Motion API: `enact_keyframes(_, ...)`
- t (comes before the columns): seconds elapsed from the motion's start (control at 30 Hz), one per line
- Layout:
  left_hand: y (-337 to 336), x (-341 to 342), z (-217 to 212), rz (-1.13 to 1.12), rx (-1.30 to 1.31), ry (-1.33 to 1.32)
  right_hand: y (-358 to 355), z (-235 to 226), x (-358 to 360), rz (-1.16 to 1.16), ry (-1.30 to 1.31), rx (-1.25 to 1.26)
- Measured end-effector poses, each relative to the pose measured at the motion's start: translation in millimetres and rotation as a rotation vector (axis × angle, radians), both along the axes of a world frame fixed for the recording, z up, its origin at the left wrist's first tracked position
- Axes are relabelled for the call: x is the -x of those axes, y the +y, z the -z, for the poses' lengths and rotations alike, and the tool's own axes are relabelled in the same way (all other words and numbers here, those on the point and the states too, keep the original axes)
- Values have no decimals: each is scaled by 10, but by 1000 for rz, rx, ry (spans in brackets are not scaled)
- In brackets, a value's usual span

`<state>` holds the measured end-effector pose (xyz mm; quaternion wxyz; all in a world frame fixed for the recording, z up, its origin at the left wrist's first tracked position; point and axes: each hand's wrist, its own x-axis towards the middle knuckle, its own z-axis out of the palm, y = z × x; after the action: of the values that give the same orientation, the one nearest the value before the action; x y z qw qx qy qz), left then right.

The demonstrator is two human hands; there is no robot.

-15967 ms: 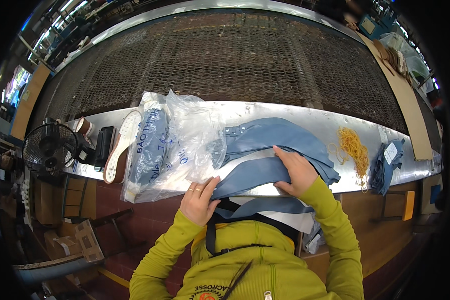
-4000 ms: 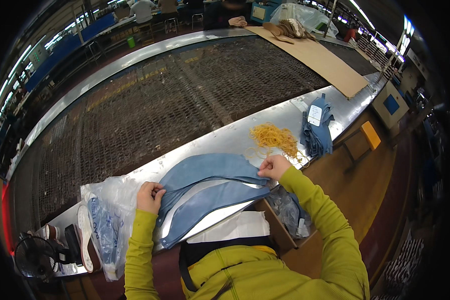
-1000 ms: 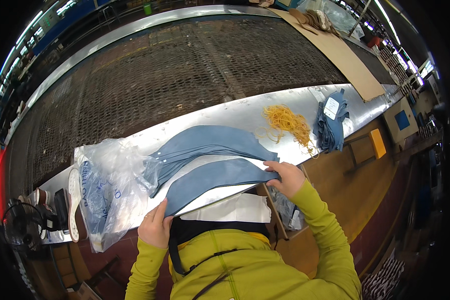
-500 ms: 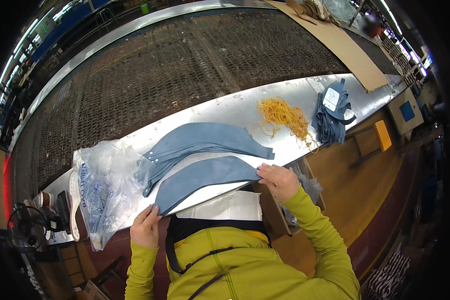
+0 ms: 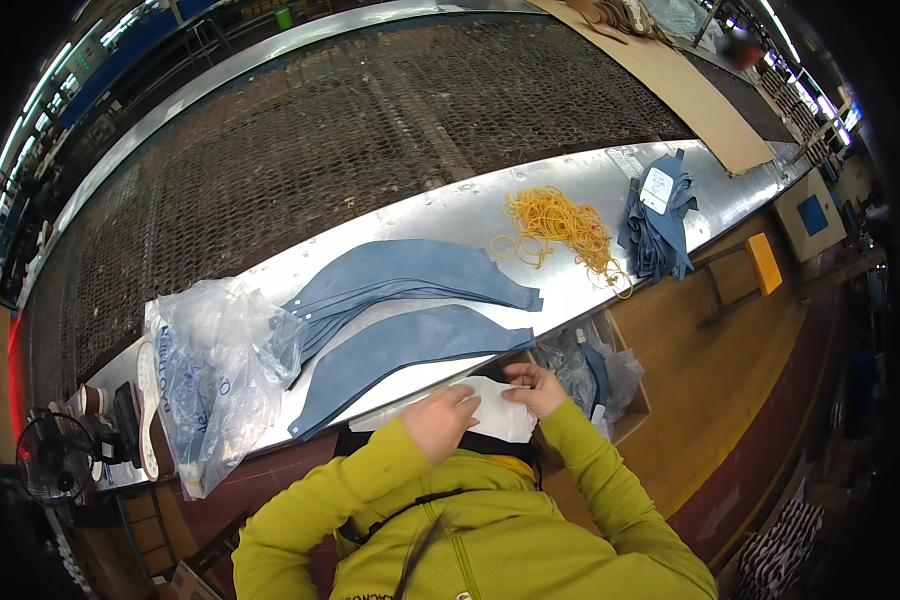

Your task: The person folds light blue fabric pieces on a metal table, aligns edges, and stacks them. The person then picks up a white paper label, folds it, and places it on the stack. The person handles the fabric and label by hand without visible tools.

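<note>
A soft white sheet [image 5: 490,412] is pinched at the steel table's [image 5: 450,215] near edge by the left hand [image 5: 440,422] and right hand [image 5: 532,388], below a curved blue-grey fabric panel [image 5: 400,352].

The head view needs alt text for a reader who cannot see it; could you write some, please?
Both hands, left and right, rest on a white sheet at a metal bench's near edge. Curved blue fabric pieces, a plastic bag and yellow rubber bands lie on it.
</note>
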<state>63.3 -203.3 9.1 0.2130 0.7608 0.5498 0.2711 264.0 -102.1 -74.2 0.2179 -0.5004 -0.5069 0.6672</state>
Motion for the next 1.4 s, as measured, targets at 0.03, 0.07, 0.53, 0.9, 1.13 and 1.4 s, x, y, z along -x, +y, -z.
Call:
enact_keyframes(0.03,69,-61,95,8,38,114,26,-1,-27,-77,38,42)
enact_keyframes(0.07,138,-116,184,19,72,226,83,-39,-61,-122,5,126)
enact_keyframes(0.53,145,-314,575,2,-64,474,-179,146,67,91,-21,79)
enact_keyframes(0.9,131,-368,646,-36,-29,526,-392,217,98,255,-132,-69)
enact_keyframes(1.13,130,-363,576,-62,-43,475,-387,-19,-76,371,99,259)
enact_keyframes(1.4,3,-257,410,-21,21,276,-378,-130,-218,-5,15,276)
